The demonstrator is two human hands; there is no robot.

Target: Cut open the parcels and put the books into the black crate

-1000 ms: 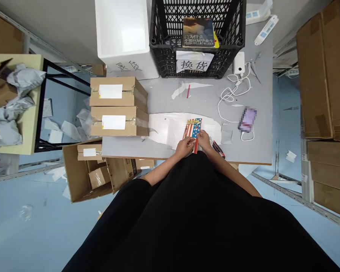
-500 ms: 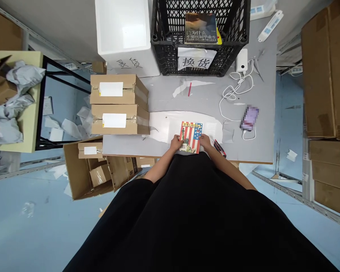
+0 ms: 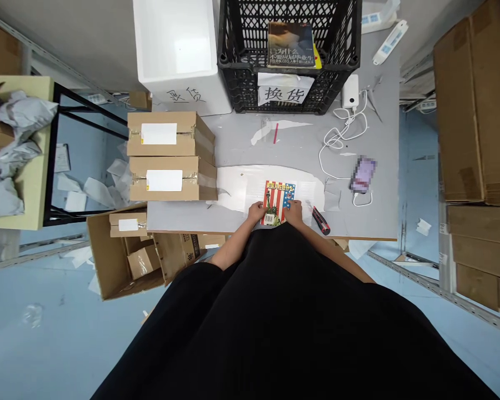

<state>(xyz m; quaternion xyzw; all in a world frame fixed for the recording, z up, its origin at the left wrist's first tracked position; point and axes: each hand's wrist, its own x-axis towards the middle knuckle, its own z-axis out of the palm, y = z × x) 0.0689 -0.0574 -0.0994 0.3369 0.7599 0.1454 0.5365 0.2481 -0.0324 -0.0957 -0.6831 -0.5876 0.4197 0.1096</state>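
A book [image 3: 277,201] with red and white stripes, a blue starred part and a green statue on its cover lies at the near edge of the grey table [image 3: 241,133]. My left hand [image 3: 256,212] pinches its left edge. Lower on its right side, my right hand [image 3: 294,213] grips it, covering the corner. White paper [image 3: 230,180] spreads beneath and behind the book. A red and black cutter [image 3: 320,220] rests to the right of my right hand.
Two cardboard boxes [image 3: 162,179] sit at the left of the table. Behind are a white bin [image 3: 187,91] and a black crate [image 3: 291,108] holding books. A phone [image 3: 363,175] with a white cable lies right. An open carton [image 3: 104,261] stands below left.
My right hand has moved left and slightly down, over the book's lower right part. The book's barcode now shows more clearly. The whole view has shifted slightly.
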